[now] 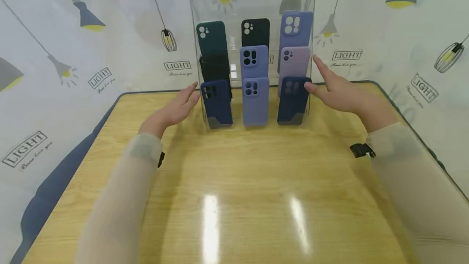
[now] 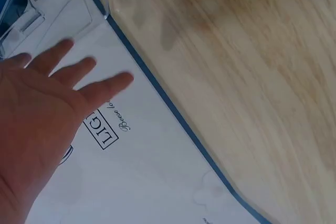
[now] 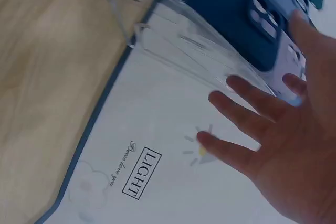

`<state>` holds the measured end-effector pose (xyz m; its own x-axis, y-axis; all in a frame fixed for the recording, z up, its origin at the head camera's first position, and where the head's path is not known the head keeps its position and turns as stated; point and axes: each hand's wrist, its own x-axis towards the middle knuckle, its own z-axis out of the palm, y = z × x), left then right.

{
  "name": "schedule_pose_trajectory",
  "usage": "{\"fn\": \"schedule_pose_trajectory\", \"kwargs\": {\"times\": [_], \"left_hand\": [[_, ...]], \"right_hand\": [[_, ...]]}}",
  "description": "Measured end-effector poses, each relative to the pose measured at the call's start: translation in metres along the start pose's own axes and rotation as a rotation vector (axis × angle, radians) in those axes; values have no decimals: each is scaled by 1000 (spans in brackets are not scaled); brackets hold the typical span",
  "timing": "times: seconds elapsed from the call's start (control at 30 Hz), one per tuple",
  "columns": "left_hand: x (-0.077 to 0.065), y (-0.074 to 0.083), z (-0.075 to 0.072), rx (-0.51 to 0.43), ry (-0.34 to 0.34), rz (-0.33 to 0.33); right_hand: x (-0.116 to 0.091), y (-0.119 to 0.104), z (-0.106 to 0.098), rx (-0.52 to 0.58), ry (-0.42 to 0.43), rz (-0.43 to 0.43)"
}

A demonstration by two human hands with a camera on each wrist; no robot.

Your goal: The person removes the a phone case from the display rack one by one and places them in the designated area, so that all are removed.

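A clear stepped display stand (image 1: 256,1) holds several phone cases in three columns at the table's far end. Down the left column come a dark green case (image 1: 213,38), a black case (image 1: 215,68) and a navy case (image 1: 217,104). The middle has a black case (image 1: 256,36) above two periwinkle cases (image 1: 255,107); on the right, a larger periwinkle case (image 1: 304,31), a lilac case (image 1: 296,63) and a navy case (image 1: 293,103). My left hand (image 1: 179,107), fingers extended, is at the stand's left side. Fingers spread, my right hand (image 1: 342,93) is beside its right side, thumb overlapping the navy case.
The wooden table (image 1: 253,162) extends forward from the stand, with glare streaks near its front. A white cloth (image 1: 135,23) printed with lamps and "LIGHT" labels rises behind and along both sides. A black strap piece (image 1: 362,150) sticks out from the right wrist.
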<state>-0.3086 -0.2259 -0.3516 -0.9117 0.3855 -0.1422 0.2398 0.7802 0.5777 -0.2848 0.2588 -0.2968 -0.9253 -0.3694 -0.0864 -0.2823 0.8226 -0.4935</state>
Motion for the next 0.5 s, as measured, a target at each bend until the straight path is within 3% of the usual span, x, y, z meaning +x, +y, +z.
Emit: {"fn": "schedule_pose_trajectory", "kwargs": {"times": [0.13,0.23,0.37,0.5], "left_hand": [[-2,-1,5,-64,-105,-48],[-3,-3,15,-107,-136,-71],[0,-2,25,-151,-143,-69],[2,-2,31,-236,-134,-87]], "right_hand": [[-3,-3,14,-126,58,-5],[-4,1,27,-136,162,-56],[-7,10,42,-105,360,-219],[-5,12,55,-143,558,-411]]}}
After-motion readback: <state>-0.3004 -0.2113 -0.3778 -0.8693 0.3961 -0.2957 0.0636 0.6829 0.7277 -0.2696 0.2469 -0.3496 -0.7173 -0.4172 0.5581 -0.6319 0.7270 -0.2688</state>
